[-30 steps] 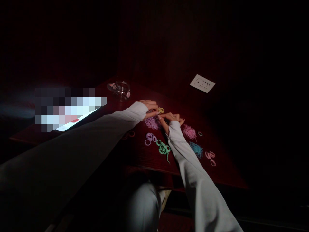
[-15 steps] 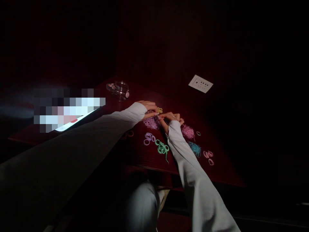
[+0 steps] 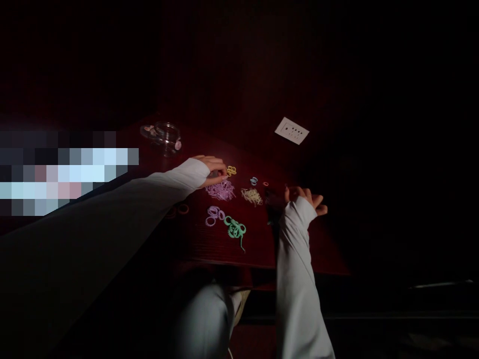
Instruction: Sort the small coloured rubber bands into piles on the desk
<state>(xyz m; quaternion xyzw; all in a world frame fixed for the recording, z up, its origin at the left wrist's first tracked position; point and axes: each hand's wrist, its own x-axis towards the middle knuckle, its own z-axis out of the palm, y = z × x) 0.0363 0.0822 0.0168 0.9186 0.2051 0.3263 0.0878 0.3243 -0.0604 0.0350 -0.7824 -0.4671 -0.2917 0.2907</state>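
Our right hand (image 3: 306, 195) had swung rightward, well apart from our left hand (image 3: 210, 162); its hold we couldn't tell. Left thumb and forefinger nearly met just beside the lavender band pile (image 3: 220, 190); whether clamped on anything, unclear. A light fingertip pinch, we judged, suited such bands. Counted: one lavender pile, one cream pile (image 3: 253, 197), one orange ring (image 3: 265, 184).

Clear glossy jar (image 3: 168, 143), wood-grained tabletop (image 3: 258, 242), matt cloth sleeves (image 3: 295, 279), rough-edged green bands (image 3: 235, 230)
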